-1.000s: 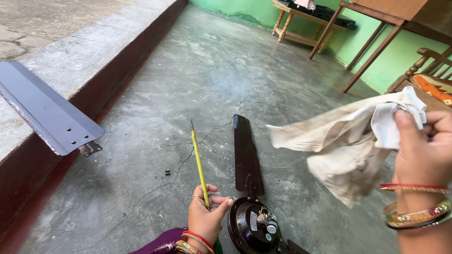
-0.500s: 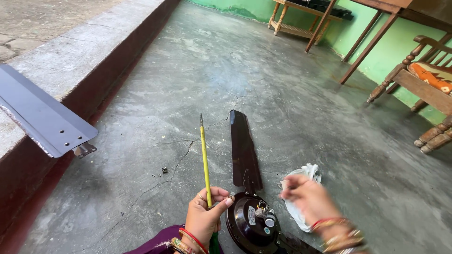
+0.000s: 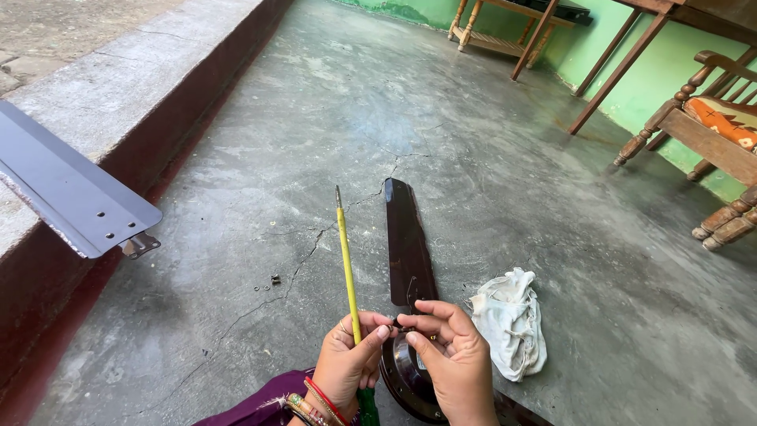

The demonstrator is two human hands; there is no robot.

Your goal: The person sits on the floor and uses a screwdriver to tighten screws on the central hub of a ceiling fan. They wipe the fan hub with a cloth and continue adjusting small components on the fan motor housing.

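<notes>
My left hand (image 3: 347, 361) grips a long yellow-shafted screwdriver (image 3: 347, 264) that points up and away from me. My right hand (image 3: 449, 355) meets it in front, fingertips pinched on something small and dark, too small to identify. Below both hands lies a dark brown ceiling fan motor (image 3: 402, 379) with one brown blade (image 3: 406, 241) stretching away over the concrete floor. A crumpled white cloth (image 3: 511, 319) lies on the floor just right of my right hand.
A grey metal fan blade (image 3: 67, 189) rests on the raised ledge at left, its bracket end overhanging. Small screws (image 3: 272, 281) lie on the floor left of the screwdriver. Wooden chair legs (image 3: 670, 130) and table legs (image 3: 552, 35) stand at the right and back.
My right hand held the white cloth up, then lowered it to the floor and let go. It has now moved left to meet my left hand over the motor.
</notes>
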